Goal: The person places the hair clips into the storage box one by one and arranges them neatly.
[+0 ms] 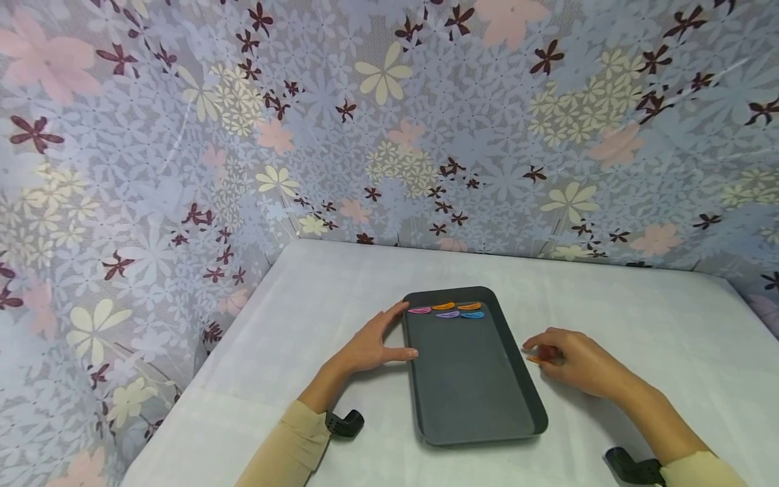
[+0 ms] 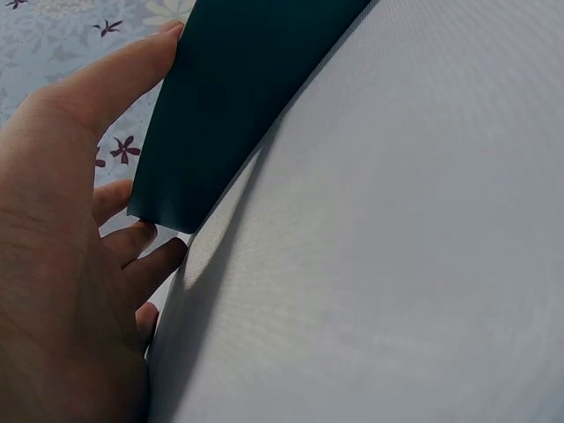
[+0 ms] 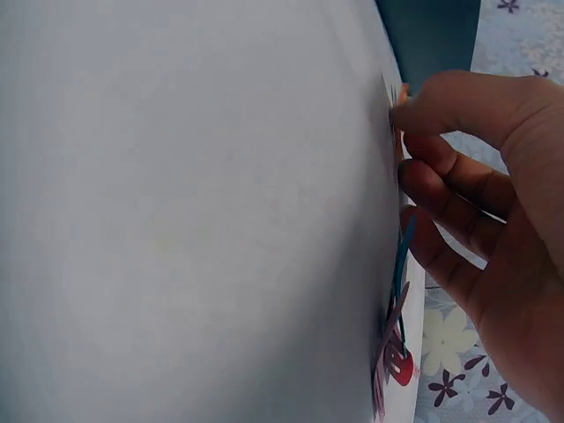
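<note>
Flowered cloth rises along the back edge of a white bench, which spreads out on both sides of a dark grey tray. Left grip: thumb and fingers parted wide, just touching the tray's left edge. Right grip: fingertips nearly together, near the right edge. Five small clips lie inside by the far edge; other clips lie near the right fingers, which pinch an orange clip.

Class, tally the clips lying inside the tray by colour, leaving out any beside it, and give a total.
Pink clip: 1
Orange clips: 2
Purple clip: 1
Blue clip: 1
Total in the tray: 5
</note>
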### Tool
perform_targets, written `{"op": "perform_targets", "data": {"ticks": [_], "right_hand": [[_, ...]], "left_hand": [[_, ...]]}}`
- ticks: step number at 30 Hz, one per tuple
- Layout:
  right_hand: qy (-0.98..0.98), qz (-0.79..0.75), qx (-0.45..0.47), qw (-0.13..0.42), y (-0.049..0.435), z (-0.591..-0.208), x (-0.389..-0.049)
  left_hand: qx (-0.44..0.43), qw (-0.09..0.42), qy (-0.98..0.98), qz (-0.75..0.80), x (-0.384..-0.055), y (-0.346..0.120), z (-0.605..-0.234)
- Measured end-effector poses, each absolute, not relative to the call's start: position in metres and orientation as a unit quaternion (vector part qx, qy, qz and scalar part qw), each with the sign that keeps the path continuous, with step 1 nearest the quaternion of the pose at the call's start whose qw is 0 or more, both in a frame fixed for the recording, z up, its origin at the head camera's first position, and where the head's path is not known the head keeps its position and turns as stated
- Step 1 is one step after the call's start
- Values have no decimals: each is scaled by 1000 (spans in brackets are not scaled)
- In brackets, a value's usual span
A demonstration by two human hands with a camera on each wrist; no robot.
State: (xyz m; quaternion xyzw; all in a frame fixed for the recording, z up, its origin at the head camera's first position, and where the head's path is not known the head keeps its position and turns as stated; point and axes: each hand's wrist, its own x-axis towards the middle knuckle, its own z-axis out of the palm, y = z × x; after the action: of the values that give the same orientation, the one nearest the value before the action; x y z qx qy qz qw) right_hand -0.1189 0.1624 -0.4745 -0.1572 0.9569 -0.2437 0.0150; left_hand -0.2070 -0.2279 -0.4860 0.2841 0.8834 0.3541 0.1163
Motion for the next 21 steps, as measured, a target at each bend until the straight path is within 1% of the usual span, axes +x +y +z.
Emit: {"op": "perform_targets", "data": {"ticks": [8,21], "right_hand": [[948,-274,-154,51,172,-471,-114],[955,-240,-160,64,173,-469,-120]], "left_hand": [[287,117,882,354,-207,-228,-485],[282,119,883,356,-207,-226,-484]]}}
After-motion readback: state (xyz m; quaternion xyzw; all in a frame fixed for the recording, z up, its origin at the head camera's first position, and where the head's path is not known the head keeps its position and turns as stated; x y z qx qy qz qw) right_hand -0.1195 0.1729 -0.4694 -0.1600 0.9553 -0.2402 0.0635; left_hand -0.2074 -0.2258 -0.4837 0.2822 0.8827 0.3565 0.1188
